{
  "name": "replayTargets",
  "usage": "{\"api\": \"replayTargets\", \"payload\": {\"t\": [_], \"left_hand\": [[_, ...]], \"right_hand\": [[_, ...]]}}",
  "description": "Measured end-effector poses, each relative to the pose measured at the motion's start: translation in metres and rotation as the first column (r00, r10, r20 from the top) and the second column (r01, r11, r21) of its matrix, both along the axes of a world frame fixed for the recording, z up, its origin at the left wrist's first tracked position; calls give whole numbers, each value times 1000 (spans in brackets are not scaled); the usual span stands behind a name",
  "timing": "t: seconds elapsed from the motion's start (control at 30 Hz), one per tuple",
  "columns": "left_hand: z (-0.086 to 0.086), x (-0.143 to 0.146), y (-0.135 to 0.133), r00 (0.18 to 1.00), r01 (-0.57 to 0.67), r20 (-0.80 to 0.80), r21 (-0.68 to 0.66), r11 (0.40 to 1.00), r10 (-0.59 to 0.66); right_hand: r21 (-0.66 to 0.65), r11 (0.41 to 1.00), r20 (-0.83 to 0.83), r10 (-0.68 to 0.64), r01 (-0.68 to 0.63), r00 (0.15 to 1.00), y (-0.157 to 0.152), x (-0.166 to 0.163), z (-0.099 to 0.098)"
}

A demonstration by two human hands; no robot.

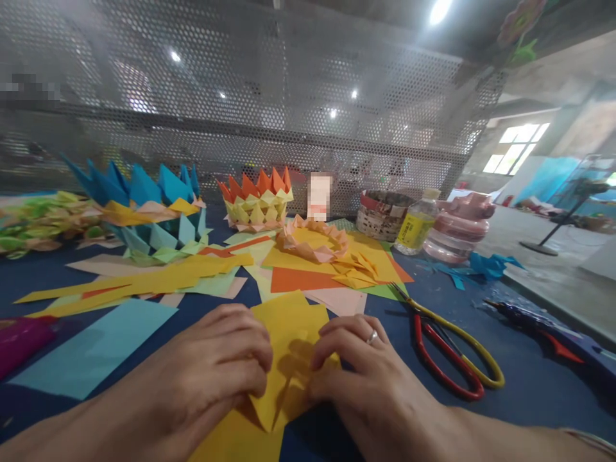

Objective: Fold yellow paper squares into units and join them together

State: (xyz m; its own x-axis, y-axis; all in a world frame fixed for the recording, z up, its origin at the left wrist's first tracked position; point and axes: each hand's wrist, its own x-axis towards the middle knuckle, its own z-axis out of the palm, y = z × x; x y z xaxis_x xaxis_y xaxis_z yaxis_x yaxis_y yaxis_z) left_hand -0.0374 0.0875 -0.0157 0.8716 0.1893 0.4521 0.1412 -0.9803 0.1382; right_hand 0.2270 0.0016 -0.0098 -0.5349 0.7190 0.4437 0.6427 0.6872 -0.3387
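A yellow paper sheet [293, 324] lies on the dark blue table [520, 378] right in front of me, partly folded into a point near its lower edge. My left hand [216, 366] has its fingers curled down and pinches the paper's left side. On the paper's right side, my right hand [356, 366], with a ring on one finger, presses and pinches the fold. Both hands rest on the tabletop.
Red-and-yellow scissors [452, 353] lie right of my right hand, a glue gun [543, 327] further right. A light blue sheet [96, 353] lies left. Loose coloured sheets, a blue folded crown [144, 199], an orange-yellow crown [257, 199], a pink ring [312, 240], a bottle [416, 224] stand behind.
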Motion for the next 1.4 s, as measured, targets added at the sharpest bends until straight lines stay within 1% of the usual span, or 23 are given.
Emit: {"api": "replayTargets", "payload": {"t": [0.07,0.13,0.23,0.37,0.47,0.57,0.73,0.87,1.0,1.1,1.17,1.23,1.3,1.4], "left_hand": [[0,-1,-1,999,39,-10,-111,993,-41],[0,-1,-1,995,90,-29,-171,981,-96],[1,1,-1,991,117,-33,-248,962,-129],[-2,9,-7,1000,15,6,-348,938,-14],[-7,14,-13,991,-97,43,-390,916,124],[-8,18,-16,978,-167,51,-400,901,203],[-5,24,-21,967,-200,77,-355,913,241],[-8,23,-23,959,-238,76,-304,922,273],[-12,18,-24,932,-316,112,-216,924,345],[-12,17,-28,929,-340,106,-138,930,355],[-13,17,-33,923,-351,141,-72,934,358],[-14,19,-37,920,-354,193,30,935,342],[-16,22,-38,932,-320,223,143,937,284],[-20,25,-37,949,-253,249,241,937,192]], "right_hand": [[90,993,68,74,-80,995,0,2,0],[140,980,136,121,-140,983,1,3,2],[124,969,240,178,-212,954,2,4,10],[81,954,325,249,-289,912,0,4,20],[41,952,366,268,-303,891,-1,2,24],[44,953,373,264,-301,890,0,0,25],[39,953,366,265,-299,892,0,-1,24],[57,950,357,266,-306,895,1,-1,23],[55,951,345,267,-304,900,2,0,22],[39,947,320,290,-318,902,2,0,22],[37,946,316,295,-322,902,2,1,23],[31,950,326,285,-312,901,1,1,23],[23,953,327,279,-303,903,1,0,24],[15,954,331,278,-300,902,1,0,24]]}}
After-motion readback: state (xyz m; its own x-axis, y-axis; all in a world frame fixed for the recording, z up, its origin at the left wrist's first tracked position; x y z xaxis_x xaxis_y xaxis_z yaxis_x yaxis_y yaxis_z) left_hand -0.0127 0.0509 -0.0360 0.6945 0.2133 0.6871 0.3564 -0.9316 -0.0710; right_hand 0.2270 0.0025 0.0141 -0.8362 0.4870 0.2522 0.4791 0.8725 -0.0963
